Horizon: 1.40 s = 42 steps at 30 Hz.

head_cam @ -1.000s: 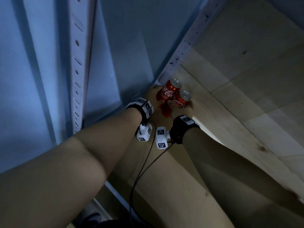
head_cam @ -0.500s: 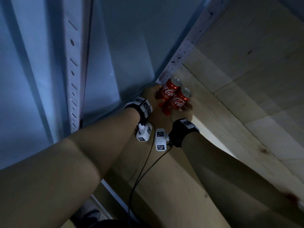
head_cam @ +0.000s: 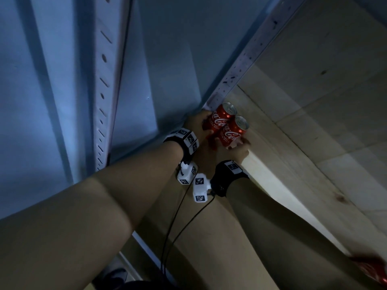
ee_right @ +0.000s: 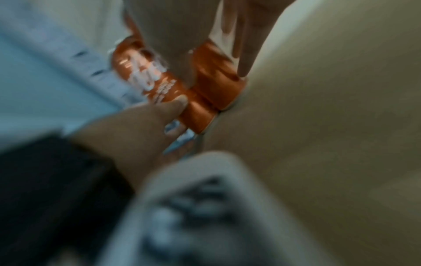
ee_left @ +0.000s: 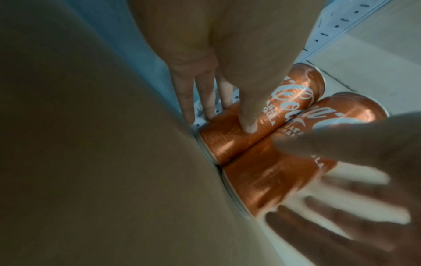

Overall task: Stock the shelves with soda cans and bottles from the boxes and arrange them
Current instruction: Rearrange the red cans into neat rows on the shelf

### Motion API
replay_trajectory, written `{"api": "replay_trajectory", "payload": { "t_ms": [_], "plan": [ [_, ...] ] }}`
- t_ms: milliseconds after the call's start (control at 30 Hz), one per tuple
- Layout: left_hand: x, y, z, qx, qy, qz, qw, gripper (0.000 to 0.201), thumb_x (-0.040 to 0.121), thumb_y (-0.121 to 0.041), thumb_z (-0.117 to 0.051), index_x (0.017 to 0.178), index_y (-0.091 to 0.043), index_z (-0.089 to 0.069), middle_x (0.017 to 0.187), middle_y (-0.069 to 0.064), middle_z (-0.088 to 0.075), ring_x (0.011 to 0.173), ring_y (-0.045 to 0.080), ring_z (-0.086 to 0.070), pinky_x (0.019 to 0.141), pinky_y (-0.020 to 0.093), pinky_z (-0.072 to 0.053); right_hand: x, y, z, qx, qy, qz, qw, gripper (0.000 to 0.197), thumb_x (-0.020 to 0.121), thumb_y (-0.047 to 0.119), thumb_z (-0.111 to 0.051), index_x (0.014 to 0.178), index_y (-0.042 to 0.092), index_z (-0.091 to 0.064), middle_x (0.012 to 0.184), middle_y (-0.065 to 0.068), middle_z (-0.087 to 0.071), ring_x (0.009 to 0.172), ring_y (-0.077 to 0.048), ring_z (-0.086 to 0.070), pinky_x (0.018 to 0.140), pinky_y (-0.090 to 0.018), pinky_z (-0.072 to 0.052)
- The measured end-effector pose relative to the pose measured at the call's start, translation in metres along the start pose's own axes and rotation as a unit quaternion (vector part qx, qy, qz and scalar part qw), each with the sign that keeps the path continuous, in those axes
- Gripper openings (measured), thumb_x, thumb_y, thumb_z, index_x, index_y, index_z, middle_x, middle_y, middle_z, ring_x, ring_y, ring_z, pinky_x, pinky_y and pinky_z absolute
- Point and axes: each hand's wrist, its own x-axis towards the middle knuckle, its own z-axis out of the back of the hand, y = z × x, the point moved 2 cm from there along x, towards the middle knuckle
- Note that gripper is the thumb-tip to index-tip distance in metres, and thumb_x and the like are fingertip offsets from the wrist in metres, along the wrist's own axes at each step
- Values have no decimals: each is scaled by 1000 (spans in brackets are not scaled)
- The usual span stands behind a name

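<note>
Two red Coca-Cola cans stand side by side on the wooden shelf board [head_cam: 209, 248], in the back corner at the foot of a perforated metal post [head_cam: 247, 59]. My left hand [head_cam: 199, 124] holds the left can [head_cam: 219, 120] [ee_left: 223, 144], thumb [ee_left: 248, 117] on its front and fingers behind it against the post. The right can [head_cam: 232, 132] [ee_left: 262, 176] sits in my right hand [head_cam: 238, 149], which grips it low with the thumb across it and the fingers spread on the far side. The right wrist view is blurred but shows both cans touching [ee_right: 216, 81].
A blue wall lies left of the shelf, with a second slotted upright [head_cam: 102, 80] at the front. A pale wooden panel [head_cam: 314, 101] runs along the right of the cans. Something red [head_cam: 374, 271] shows at the lower right corner. Cables hang from both wrist cameras.
The two cans have edged a little further into the corner by the post and stand tighter together. Both hands stay on them.
</note>
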Motion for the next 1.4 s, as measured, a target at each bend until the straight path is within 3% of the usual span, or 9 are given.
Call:
{"api": "replay_trajectory", "payload": {
  "t_ms": [167, 333, 567, 767, 933, 1067, 1267, 1333, 1400],
  "plan": [
    [-1, 0, -3, -17, -4, 11, 1000, 50, 88, -6, -72, 134, -16, -57, 132, 4, -64, 119, 17, -60, 96, 28, -45, 8, -8, 2, -37, 19, -28, 999, 46, 85, 35, -80, 117, 19, -51, 113, -3, -66, 95, -19, -59, 80, -29, -42],
    [-4, -2, -7, -18, -23, 30, 999, 52, 83, -7, -76, 131, -19, -59, 129, 4, -65, 119, 22, -62, 105, 43, -49, 7, -8, 4, -26, 28, -24, 999, 49, 94, 28, -73, 136, 16, -53, 128, -2, -67, 110, -16, -60, 89, -23, -39],
    [-9, -13, 1, 24, -4, 34, 999, 53, 85, -8, -74, 133, -20, -56, 132, 2, -64, 124, 21, -60, 107, 41, -48, 7, -5, 7, -42, 26, -18, 999, 49, 86, 32, -80, 128, 21, -58, 120, -2, -69, 102, -17, -62, 86, -27, -44],
    [-11, -32, 9, 96, 40, 53, 993, 48, 91, -17, -69, 136, -18, -52, 134, 5, -62, 125, 24, -58, 108, 39, -43, 10, 3, 16, -85, 71, -1, 994, 54, 84, 27, -81, 129, 18, -54, 123, -2, -68, 117, -25, -62, 89, -28, -40],
    [-24, -40, 11, 220, 52, 91, 970, 59, 90, -37, -69, 140, -16, -46, 133, 10, -58, 119, 30, -59, 100, 40, -49, 4, -5, 47, -82, 117, 7, 990, 65, 85, 33, -78, 141, 26, -46, 130, 2, -61, 111, -23, -60, 93, -33, -47],
    [-49, -46, 8, 323, 48, 76, 942, 63, 86, -55, -63, 135, -18, -49, 133, 8, -57, 113, 32, -61, 95, 43, -53, -17, -19, 95, -191, 200, 66, 959, 73, 93, 42, -67, 155, 31, -33, 148, 2, -52, 129, -25, -55, 98, -30, -44],
    [-99, -81, -15, 436, 148, 68, 885, 64, 60, -76, -50, 109, -37, -62, 112, -7, -61, 90, 19, -62, 84, 38, -55, -76, -23, 190, -298, 269, 109, 909, 78, 96, 54, -59, 161, 28, -24, 159, -1, -42, 139, -25, -47, 97, -24, -34],
    [-126, -106, -26, 462, 165, 75, 868, 45, 73, -69, -57, 99, -32, -60, 110, -2, -64, 92, 22, -64, 84, 40, -56, -95, -24, 222, -307, 270, 118, 905, 74, 97, 53, -60, 159, 26, -29, 158, -2, -43, 138, -24, -48, 97, -21, -33],
    [-154, -125, -41, 496, 229, 72, 835, 50, 90, -63, -54, 119, -24, -61, 131, 3, -60, 114, 26, -60, 99, 43, -50, -112, -28, 252, -307, 267, 105, 907, 73, 95, 58, -59, 157, 28, -33, 155, -4, -46, 134, -25, -51, 100, -26, -40]
  ]
}}
